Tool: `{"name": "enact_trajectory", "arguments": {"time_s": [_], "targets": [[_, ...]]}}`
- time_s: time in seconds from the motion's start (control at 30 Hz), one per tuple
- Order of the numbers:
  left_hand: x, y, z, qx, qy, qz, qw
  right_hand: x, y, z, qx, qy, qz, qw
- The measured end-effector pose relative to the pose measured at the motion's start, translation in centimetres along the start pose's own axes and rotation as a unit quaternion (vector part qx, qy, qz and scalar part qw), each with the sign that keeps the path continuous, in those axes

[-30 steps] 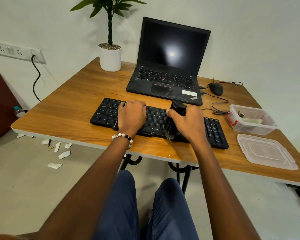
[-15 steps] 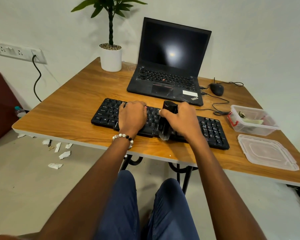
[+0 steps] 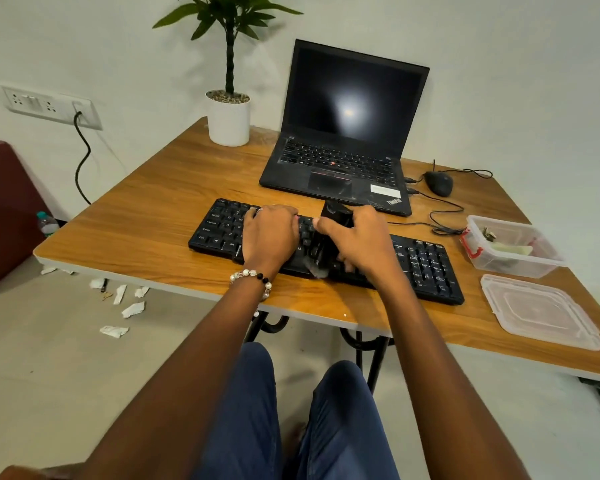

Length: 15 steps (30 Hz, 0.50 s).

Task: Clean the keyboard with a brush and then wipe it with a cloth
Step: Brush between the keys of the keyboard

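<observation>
A black keyboard (image 3: 426,268) lies across the front of the wooden table (image 3: 146,230). My left hand (image 3: 269,235) rests flat on the keys at the keyboard's left-middle, a bead bracelet on its wrist. My right hand (image 3: 361,240) grips a black brush (image 3: 336,216) just right of it. The brush stands nearly upright, its pale bristles down on the keys near the keyboard's front edge. The keys under both hands are hidden. I see no cloth lying loose on the table.
An open black laptop (image 3: 343,140) stands behind the keyboard, a potted plant (image 3: 229,116) at the back left, a mouse (image 3: 439,183) with cables at the right. A clear plastic box (image 3: 510,247) and its lid (image 3: 541,311) sit at the right edge. Paper scraps (image 3: 125,306) litter the floor.
My right hand has carried the brush leftward along the keyboard, closer to my left hand. The left hand has stayed in place.
</observation>
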<state>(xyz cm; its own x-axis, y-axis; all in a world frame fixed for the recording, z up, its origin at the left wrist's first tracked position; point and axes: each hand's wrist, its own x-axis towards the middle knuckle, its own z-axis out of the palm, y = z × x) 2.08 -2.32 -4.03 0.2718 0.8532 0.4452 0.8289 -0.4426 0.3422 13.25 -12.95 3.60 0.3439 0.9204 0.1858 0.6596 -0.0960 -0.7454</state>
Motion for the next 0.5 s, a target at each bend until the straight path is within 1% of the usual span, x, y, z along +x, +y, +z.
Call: {"name": "enact_trajectory", "arguments": {"time_s": [0.03, 0.07, 0.17, 0.23, 0.27, 0.33, 0.4, 0.43, 0.47, 0.5], "targets": [[0.0, 0.0, 0.0, 0.0, 0.0, 0.0, 1.0, 0.1, -0.2, -0.5, 0.004, -0.012, 0.011, 1.0], [0.1, 0.0, 0.1, 0.0, 0.0, 0.0, 1.0, 0.3, -0.2, -0.9, 0.007, -0.005, 0.009, 1.0], [0.1, -0.1, 0.2, -0.004, -0.001, -0.004, 1.0, 0.6, 0.0, -0.5, 0.022, 0.067, -0.025, 0.997], [0.1, 0.0, 0.1, -0.008, -0.003, -0.005, 1.0, 0.4, 0.3, 0.4, 0.022, 0.076, -0.042, 0.996], [0.1, 0.0, 0.1, -0.007, -0.004, -0.004, 1.0, 0.3, 0.3, 0.6, 0.015, 0.065, -0.048, 0.997], [0.2, -0.1, 0.1, -0.004, -0.002, -0.003, 1.0, 0.2, 0.1, 0.3, -0.007, 0.018, -0.043, 0.999], [0.2, -0.1, 0.2, -0.002, -0.004, -0.005, 1.0, 0.5, -0.3, -0.6, -0.018, -0.041, -0.017, 0.999], [0.1, -0.1, 0.2, 0.0, -0.005, -0.004, 1.0, 0.7, -0.5, -1.0, -0.007, -0.056, -0.005, 0.998], [0.1, -0.1, 0.2, 0.001, -0.005, -0.003, 1.0, 0.9, -0.5, -1.1, 0.01, -0.052, 0.0, 0.999], [0.1, 0.0, 0.2, 0.001, -0.005, -0.002, 1.0, 1.1, -0.5, -1.0, 0.026, -0.031, -0.001, 0.999]]}}
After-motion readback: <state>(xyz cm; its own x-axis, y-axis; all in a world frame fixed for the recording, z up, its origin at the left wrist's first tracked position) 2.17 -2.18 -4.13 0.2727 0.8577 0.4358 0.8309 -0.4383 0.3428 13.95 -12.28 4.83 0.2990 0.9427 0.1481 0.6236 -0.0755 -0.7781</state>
